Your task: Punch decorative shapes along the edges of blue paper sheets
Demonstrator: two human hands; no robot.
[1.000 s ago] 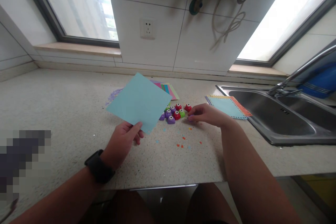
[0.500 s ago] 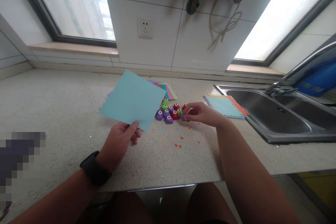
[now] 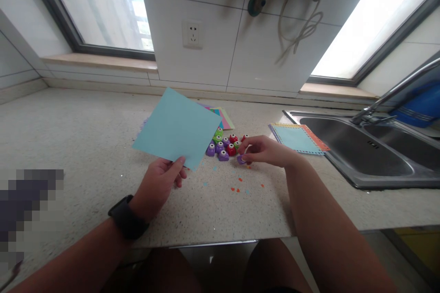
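My left hand (image 3: pixel 164 177) pinches the lower edge of a light blue sheet of paper (image 3: pixel 177 128), which it holds tilted above the counter. Between the thumb and fingers of my right hand (image 3: pixel 263 150) is a small purple craft punch (image 3: pixel 241 159), partly covered by the fingertips. Just left of that hand stands a cluster of purple, red and green craft punches (image 3: pixel 223 155), each with a round white top. The blue sheet hides the left side of this cluster. Tiny orange and blue paper cutouts (image 3: pixel 238 190) lie scattered on the counter in front.
Coloured sheets (image 3: pixel 227 121) lie behind the punches, partly covered by the blue paper. To the right, a stack of sheets with punched edges (image 3: pixel 297 139) rests beside the steel sink (image 3: pixel 357 160). A wall socket (image 3: pixel 193 34) is above the speckled counter (image 3: pixel 85 146).
My right hand has drawn the purple punch slightly toward me, away from the cluster. My left hand keeps the blue sheet in nearly the same pose. The whole view has shifted a little.
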